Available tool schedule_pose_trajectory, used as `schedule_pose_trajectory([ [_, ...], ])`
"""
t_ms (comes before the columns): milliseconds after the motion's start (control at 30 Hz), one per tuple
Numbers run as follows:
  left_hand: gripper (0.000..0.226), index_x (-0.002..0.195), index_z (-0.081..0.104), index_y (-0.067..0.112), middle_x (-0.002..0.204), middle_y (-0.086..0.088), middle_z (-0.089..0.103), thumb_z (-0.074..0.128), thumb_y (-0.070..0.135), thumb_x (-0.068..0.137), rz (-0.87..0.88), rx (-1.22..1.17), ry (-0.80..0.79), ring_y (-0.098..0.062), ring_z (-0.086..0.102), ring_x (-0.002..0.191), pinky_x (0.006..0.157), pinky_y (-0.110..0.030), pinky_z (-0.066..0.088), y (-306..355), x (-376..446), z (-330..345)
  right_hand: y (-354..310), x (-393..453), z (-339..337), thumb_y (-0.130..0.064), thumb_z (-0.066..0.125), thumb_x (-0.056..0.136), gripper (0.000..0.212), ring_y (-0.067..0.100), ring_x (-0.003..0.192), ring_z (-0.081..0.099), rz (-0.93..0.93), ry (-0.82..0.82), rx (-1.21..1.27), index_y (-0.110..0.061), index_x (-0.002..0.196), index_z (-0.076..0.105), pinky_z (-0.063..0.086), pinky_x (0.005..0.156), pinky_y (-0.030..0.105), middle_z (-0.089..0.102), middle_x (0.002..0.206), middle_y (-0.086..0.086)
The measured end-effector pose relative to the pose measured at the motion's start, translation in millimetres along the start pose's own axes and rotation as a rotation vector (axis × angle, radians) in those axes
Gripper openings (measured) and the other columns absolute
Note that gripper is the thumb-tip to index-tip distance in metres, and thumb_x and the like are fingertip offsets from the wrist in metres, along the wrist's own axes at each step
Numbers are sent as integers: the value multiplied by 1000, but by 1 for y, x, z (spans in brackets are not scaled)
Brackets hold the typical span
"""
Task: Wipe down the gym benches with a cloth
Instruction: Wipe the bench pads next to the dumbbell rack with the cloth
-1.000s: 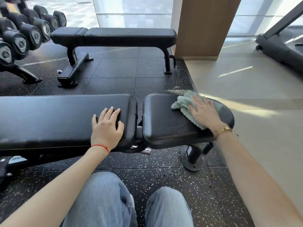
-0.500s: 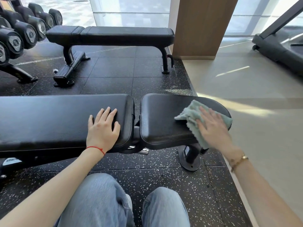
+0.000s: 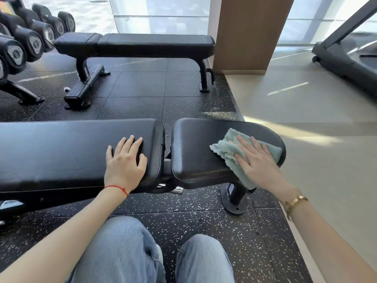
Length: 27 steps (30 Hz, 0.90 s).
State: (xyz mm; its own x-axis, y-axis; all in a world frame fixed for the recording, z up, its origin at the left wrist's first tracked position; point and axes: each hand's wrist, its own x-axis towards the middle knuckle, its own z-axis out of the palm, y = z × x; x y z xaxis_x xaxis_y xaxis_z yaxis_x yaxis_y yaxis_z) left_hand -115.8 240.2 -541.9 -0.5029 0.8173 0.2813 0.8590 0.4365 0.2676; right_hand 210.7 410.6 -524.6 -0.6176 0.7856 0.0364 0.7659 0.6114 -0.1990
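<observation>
The cloth (image 3: 228, 154) lies on the seat pad (image 3: 195, 144) of the near surface, its lower end hanging over the front edge, pressed flat by the right hand (image 3: 257, 160) with straight fingers, while the left hand (image 3: 124, 162) rests open on the back pad (image 3: 61, 148).

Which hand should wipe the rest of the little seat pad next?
Probably the right hand. It already presses the cloth flat on the seat pad. The left hand rests bare on the long pad, apart from the cloth.
</observation>
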Motion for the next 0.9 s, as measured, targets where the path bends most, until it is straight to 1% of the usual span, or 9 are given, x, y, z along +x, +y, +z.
schedule_pose_trajectory([
  [100, 58, 143, 46, 22, 153, -4, 40, 32, 37, 89, -4, 1, -6, -23, 28, 145, 119, -53, 14, 2, 1, -1, 0, 61, -7, -50, 12, 102, 54, 20, 151, -2, 109, -51, -45, -36, 155, 11, -7, 120, 42, 2, 163, -11],
  [167, 52, 142, 47, 22, 153, -4, 41, 38, 33, 93, -7, -1, -4, -23, 29, 145, 119, -53, 14, 2, 1, -1, -23, 97, -9, -46, 18, 104, 53, 26, 150, 7, 102, -62, -67, -31, 154, 17, 1, 120, 48, 12, 163, -5],
  [267, 47, 142, 47, 23, 153, -3, 41, 47, 28, 95, -13, -5, -4, -21, 29, 145, 119, -53, 15, 2, 1, -1, -83, 110, 1, -46, 27, 103, 52, 29, 147, 13, -81, -72, -112, -30, 152, 24, 8, 119, 51, 20, 161, -1],
  [367, 49, 143, 46, 23, 153, -3, 39, 42, 32, 95, -12, -5, -11, -20, 28, 145, 119, -52, 14, 1, 1, -2, -127, 69, 18, -48, 29, 102, 51, 29, 150, 4, -315, -91, -130, -33, 150, 29, 2, 120, 52, 16, 163, -5],
  [433, 48, 144, 45, 24, 154, -2, 38, 43, 31, 96, -8, -3, -15, -20, 26, 146, 119, -52, 14, 0, 1, -2, -130, 33, 20, -48, 27, 102, 48, 26, 151, 4, -389, -70, -53, -36, 149, 33, -1, 121, 50, 17, 162, -9],
  [567, 50, 145, 43, 24, 155, -3, 36, 40, 33, 96, 3, 1, -19, -20, 25, 147, 119, -52, 14, -1, 0, -1, -91, 5, 14, -48, 23, 103, 49, 17, 151, 7, -305, -5, 24, -39, 151, 26, -2, 123, 40, 18, 161, -13],
  [733, 57, 144, 45, 24, 154, -2, 39, 32, 38, 90, -6, 1, -5, -19, 27, 146, 119, -52, 15, 1, 2, -2, -67, 88, 3, -43, 23, 104, 51, 23, 151, 3, -51, -74, -17, -30, 154, 18, 0, 122, 44, 11, 163, -8],
  [800, 51, 142, 46, 24, 153, -1, 40, 39, 35, 93, -4, -3, 3, -19, 29, 145, 118, -53, 16, 1, 2, -2, -84, 117, 4, -44, 22, 104, 52, 25, 151, 2, -44, -96, -37, -30, 154, 16, -1, 121, 47, 11, 164, -7],
  [900, 48, 142, 47, 25, 152, -1, 41, 47, 30, 95, -5, -7, 9, -18, 29, 145, 118, -52, 16, -2, 2, -1, -110, 113, 11, -44, 22, 104, 52, 24, 151, -1, -174, -113, -48, -32, 154, 16, -2, 121, 48, 10, 163, -7],
])
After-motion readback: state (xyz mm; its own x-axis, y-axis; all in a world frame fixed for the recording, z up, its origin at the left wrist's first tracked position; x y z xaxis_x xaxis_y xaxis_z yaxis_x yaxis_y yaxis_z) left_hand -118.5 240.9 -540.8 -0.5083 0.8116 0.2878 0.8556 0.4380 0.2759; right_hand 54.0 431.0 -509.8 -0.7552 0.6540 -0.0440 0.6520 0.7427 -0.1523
